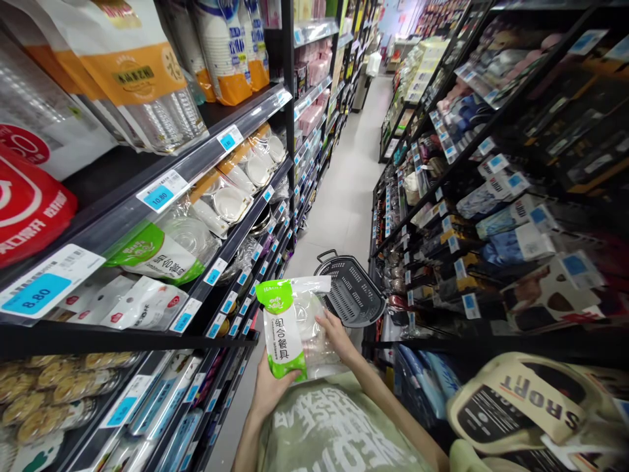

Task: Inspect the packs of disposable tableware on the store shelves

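Observation:
A plastic packet of disposable tableware point(285, 321), with a green and white label and clear cups or bowls showing through, is held up in front of my body. My left hand point(271, 387) grips its lower left corner, thumb across the front. On the opposite edge, my right hand point(337, 335) has its fingers closed on the clear side. Behind the packet is a dark perforated shopping basket point(356, 292) with a handle; whether it touches my right arm I cannot tell. A similar green and white packet point(162, 252) lies on the left shelf.
Left shelves carry wrapped cups point(226, 52), bagged tableware and price tags point(162, 191). Slippers point(515, 400) and packed textiles point(511, 229) line the right-hand racks. Between them a pale-floored aisle point(339, 190) runs away from me, with stacked goods point(422, 69) farther along.

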Available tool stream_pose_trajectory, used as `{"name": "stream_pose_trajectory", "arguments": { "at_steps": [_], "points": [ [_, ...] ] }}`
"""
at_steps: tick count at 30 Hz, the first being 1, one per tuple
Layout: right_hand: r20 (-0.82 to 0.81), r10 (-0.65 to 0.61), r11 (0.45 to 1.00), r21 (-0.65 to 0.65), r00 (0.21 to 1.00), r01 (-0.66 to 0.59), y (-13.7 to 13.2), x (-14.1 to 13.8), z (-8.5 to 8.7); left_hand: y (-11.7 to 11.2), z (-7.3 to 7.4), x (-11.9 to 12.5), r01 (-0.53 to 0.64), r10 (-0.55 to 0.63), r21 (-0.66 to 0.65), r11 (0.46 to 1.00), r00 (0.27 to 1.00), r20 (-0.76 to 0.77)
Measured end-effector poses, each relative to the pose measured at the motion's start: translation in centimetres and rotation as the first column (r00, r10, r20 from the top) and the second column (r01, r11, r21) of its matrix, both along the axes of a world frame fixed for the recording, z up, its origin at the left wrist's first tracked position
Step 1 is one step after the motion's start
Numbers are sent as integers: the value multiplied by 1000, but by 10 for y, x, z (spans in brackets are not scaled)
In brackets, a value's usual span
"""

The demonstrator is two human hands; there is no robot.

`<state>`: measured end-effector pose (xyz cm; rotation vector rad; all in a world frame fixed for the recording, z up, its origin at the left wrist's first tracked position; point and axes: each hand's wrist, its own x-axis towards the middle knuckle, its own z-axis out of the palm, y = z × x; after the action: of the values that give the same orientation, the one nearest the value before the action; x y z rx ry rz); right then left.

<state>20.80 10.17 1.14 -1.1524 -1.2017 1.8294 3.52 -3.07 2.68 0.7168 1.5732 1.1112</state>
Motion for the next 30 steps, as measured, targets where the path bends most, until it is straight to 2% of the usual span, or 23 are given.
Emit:
{"name": "stream_pose_trajectory", "arguments": {
  "at_steps": [13,19,30],
  "points": [
    [-3,2,1000,-5,1000,-3,-3,1,1,-4,-8,0,26,-25,25,999,999,-37],
    [1,-3,999,-41,1000,3,-3,-2,5,-6,-8,-2,19,-18,23,1000,999,-50],
    [-4,11,1000,-27,1000,-11,2,-6,1,-3,-8,-4,5,-4,13,1000,999,-39]
  ]
}}
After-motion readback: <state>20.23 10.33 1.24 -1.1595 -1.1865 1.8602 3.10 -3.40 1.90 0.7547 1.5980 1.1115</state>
